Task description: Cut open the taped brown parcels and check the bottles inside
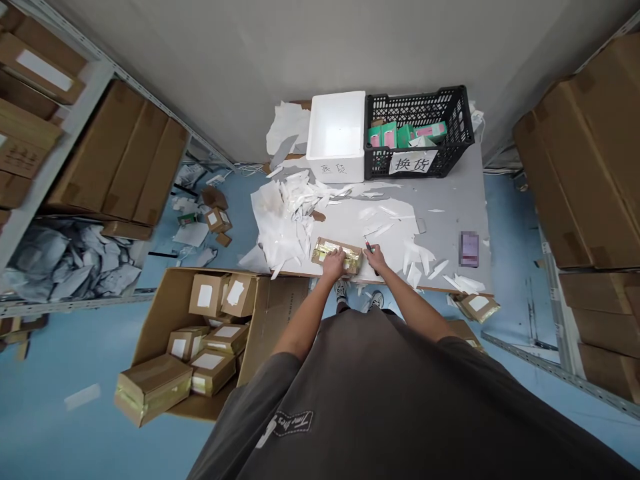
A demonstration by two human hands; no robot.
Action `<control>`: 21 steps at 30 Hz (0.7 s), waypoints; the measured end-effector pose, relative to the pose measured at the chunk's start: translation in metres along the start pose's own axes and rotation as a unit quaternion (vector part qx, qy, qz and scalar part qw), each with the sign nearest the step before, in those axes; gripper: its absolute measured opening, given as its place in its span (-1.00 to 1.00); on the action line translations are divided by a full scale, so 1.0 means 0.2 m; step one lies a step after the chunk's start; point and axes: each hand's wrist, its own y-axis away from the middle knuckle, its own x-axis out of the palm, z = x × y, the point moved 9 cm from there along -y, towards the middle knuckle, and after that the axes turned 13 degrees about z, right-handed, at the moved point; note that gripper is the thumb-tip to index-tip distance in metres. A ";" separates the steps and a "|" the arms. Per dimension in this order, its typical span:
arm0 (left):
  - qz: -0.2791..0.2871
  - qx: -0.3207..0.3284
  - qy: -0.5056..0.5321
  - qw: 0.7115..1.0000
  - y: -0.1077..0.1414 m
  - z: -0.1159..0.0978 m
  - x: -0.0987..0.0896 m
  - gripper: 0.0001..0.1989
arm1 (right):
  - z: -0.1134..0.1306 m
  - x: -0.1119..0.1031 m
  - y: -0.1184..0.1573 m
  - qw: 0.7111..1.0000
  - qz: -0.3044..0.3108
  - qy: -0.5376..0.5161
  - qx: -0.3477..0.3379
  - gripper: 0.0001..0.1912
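Note:
A small cardboard box (354, 256) wrapped in shiny yellowish tape lies at the front edge of the table. My left hand (335, 262) is on top of it, with fingers gripping and pressing it against the tabletop. Just right of the box, my right hand (376, 259) is closed round a slim, black-handled tool (369, 247). Its thin tip points away from me, and its exact kind is too small to make out. Torn white paper and plastic scraps (280, 220) are heaped left of the box.
A white foam box (336, 167) and a black crate (420, 167) holding green packets stand at the table's back. A phone (469, 249) lies on the right. An open carton (150, 320) of taped boxes is at my left. Shelves (100, 87) with cartons flank both sides.

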 end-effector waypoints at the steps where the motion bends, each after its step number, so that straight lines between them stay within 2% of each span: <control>1: 0.001 0.005 -0.003 1.000 -0.01 0.00 0.00 -0.30 | -0.04 0.02 0.02 0.999 0.050 -0.014 -0.007 -0.73; 4: 0.004 0.016 -0.007 1.000 -0.02 0.00 -0.01 -0.37 | -0.10 0.09 0.10 0.979 0.202 -0.020 -0.032 -0.78; 6: 0.004 0.016 -0.002 1.000 -0.03 0.01 -0.01 -0.38 | -0.11 0.10 0.12 0.968 0.248 0.009 -0.044 -0.80; 11: 0.010 0.010 0.006 1.000 -0.04 0.02 0.00 -0.38 | -0.09 0.11 0.09 0.962 0.259 0.078 -0.028 -0.73; 15: 0.017 0.009 -0.003 1.000 -0.04 0.03 0.01 -0.39 | -0.10 0.13 0.09 0.952 0.296 0.083 -0.005 -0.59; 18: 0.023 0.003 -0.007 1.000 -0.04 0.04 0.01 -0.36 | -0.12 0.14 0.10 0.952 0.298 0.066 0.013 -0.56; 21: 0.015 0.007 0.000 1.000 -0.03 0.03 0.00 -0.35 | -0.14 0.19 0.13 0.942 0.328 0.061 0.023 -0.55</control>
